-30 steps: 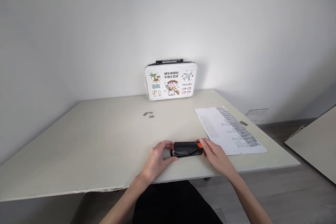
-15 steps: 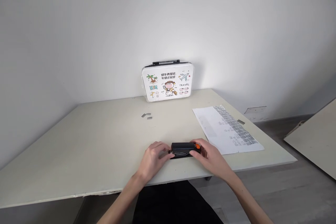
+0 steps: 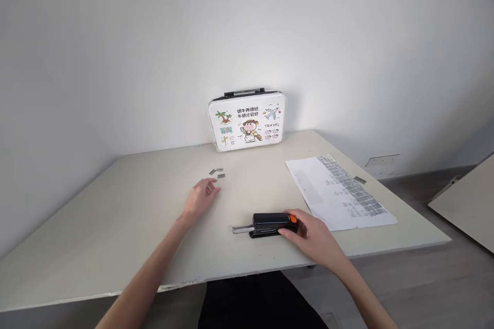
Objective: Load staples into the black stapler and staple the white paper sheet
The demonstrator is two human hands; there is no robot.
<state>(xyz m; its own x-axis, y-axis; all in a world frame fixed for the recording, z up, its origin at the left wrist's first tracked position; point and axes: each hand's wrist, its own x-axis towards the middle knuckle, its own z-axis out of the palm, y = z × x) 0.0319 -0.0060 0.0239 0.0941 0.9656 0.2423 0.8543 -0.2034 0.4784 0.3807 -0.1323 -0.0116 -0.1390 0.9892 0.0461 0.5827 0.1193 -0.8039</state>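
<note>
Viewpoint: a head-worn camera looks forward and down over a pale worktop [image 3: 127, 226] set in the corner of a white-walled room.

Right hand: the right hand [image 3: 314, 234] rests on the worktop near its front edge, at the right end of a black stapler [image 3: 270, 223]. Its fingers are bent around that end, thumb and forefinger holding the stapler beside an orange tab.

Stapler: it lies flat on the worktop, lengthwise from left to right, close to the front edge and a little right of centre. A thin metal tray [image 3: 242, 229] sticks out of its left end.

Left hand: the left hand [image 3: 200, 198] is stretched forward over the middle of the worktop, well apart from the stapler. It holds nothing; its fingers are loosely curled and a little apart, tips pointing toward the staple strips.

Staple strips: three short grey staple strips [image 3: 216, 172] lie close together on the worktop, just beyond the left fingertips. Whether the fingertips touch them cannot be told.

Paper: a printed sheet of paper [image 3: 339, 193] lies flat on the right part of the worktop, near the right hand but not touching it. Another small grey strip [image 3: 359, 180] sits by its far right edge.

Case: a white case [image 3: 247, 121] with cartoon travel pictures and a black handle stands upright against the wall at the back of the worktop.

Board: a pale board [image 3: 466, 200] shows at the right edge, beside the worktop.
</note>
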